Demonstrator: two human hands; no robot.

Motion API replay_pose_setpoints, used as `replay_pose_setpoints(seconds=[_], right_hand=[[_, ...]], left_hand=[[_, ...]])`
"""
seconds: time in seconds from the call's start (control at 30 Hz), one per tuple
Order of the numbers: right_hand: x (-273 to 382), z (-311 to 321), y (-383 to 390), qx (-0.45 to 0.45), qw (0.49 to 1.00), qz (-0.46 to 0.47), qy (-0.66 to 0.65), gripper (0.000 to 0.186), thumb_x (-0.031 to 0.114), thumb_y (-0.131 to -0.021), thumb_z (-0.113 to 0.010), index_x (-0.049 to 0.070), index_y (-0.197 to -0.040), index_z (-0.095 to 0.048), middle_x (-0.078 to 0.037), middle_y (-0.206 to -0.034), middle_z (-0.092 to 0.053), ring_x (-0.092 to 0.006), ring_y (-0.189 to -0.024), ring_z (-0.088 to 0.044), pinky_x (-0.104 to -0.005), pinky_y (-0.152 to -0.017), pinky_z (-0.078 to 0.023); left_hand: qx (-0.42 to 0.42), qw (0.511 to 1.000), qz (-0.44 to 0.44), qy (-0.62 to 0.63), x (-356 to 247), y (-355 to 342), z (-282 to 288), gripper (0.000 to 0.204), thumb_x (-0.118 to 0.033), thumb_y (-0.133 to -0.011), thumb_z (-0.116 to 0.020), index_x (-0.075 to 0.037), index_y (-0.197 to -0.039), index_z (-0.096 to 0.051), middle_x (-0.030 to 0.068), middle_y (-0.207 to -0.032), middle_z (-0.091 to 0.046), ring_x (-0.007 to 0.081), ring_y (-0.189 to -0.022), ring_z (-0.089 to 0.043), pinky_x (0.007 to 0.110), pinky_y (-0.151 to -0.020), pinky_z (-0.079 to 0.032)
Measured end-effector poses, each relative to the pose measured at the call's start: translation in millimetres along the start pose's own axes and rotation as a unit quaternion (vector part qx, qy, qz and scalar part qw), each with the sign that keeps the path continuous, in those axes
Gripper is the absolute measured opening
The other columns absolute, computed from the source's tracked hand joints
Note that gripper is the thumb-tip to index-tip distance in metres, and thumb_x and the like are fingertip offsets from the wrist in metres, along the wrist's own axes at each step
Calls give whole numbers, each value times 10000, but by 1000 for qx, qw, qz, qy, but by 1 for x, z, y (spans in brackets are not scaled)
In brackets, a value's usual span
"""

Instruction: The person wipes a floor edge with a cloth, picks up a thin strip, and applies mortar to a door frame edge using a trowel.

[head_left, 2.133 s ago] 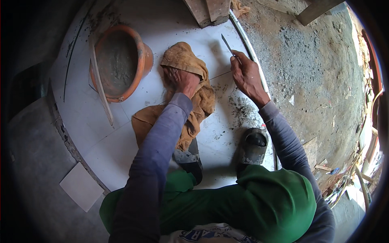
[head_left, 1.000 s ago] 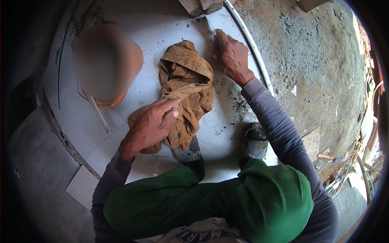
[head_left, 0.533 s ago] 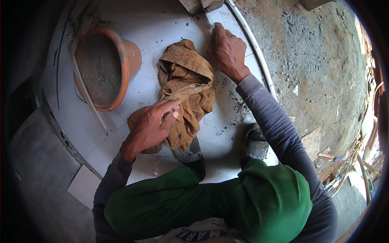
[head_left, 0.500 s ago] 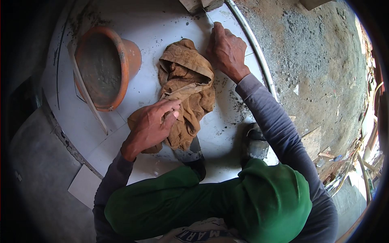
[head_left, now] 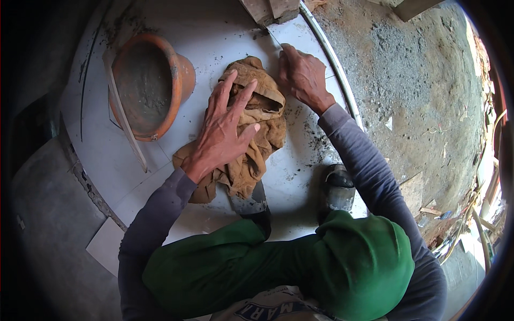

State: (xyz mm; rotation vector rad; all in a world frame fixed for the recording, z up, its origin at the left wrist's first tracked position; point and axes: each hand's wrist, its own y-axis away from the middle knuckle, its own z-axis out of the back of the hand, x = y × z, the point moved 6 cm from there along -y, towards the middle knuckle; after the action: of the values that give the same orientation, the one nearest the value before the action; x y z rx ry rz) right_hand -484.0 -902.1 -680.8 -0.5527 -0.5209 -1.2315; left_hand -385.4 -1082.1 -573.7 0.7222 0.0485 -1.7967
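A crumpled brown cloth (head_left: 267, 128) lies on the white tiled floor (head_left: 184, 166) in front of me. My left hand (head_left: 222, 134) is over its left side, palm down with the fingers spread; whether it presses on the cloth I cannot tell. Beyond the cloth's right side, my right hand (head_left: 305, 77) is closed in a fist near the floor. A thin pale line runs from its fingertips toward a brownish block (head_left: 273, 10) at the top edge. What the fist holds is mostly hidden.
On the left, an orange bucket (head_left: 176, 91) with grey residue inside lies tipped, a thin wooden strip (head_left: 126, 120) across its mouth. My dark boots (head_left: 337, 187) are close to the cloth. Right of a curved metal edging (head_left: 334, 59) is rough ground with grey gravel (head_left: 399, 59).
My left hand has moved forward and a little right over the cloth, its fingers now spreading. My right hand stays closed in nearly the same place. The whole view has shifted slightly.
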Motion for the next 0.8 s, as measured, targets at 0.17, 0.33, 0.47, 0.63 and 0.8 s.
replay_pose_setpoints(seconds=[0.17, 0.33, 0.47, 0.63, 0.8], right_hand=[[15, 8, 18, 22, 997, 47, -59, 244, 157, -1000, -611, 46, -1211, -663, -201, -774, -702, -397, -652, -687, -501, -624, -519], [12, 25, 69, 42, 991, -17, -127, 250, 152, -1001, -615, 49, -1227, -645, -208, -718, -673, -407, -634, -672, -508, -608, -521], [24, 35, 119, 78, 990, 39, -107, 293, 138, -982, -643, 64, -1266, -641, -183, -810, -683, -384, -600, -658, -488, -559, -508], [67, 35, 175, 309, 922, 200, -118, 364, 117, -870, -706, 65, -1229, -685, -138, -793, -637, -349, -619, -648, -470, -549, -504], [68, 61, 177, 279, 937, 142, -154, 343, 106, -857, -713, 64, -1196, -683, -139, -785, -642, -353, -622, -651, -478, -552, -488]], left_hand=[[32, 998, 13, 54, 15, 1, -14, 831, -39, -898, -700, -206, -1639, -364, 195, -1706, -228, 479, -1505, -373, 503, -1214, -407], [-14, 992, 81, 92, 24, 35, 32, 497, 80, -804, -596, -51, -1274, -692, 179, -1274, -677, 354, -1089, -694, 419, -911, -572], [155, 971, 114, 143, 29, 100, 55, 434, 21, -746, -611, -16, -1163, -727, 160, -1060, -720, 326, -965, -711, 400, -814, -569], [332, 936, 109, 38, 21, 188, 28, 262, -170, -884, -697, -8, -1080, -762, 134, -1034, -755, 293, -880, -724, 363, -835, -558], [116, 930, 285, 202, 66, 190, 116, 346, -346, -979, -725, -25, -1102, -762, 58, -872, -757, 143, -830, -699, 341, -811, -551]])
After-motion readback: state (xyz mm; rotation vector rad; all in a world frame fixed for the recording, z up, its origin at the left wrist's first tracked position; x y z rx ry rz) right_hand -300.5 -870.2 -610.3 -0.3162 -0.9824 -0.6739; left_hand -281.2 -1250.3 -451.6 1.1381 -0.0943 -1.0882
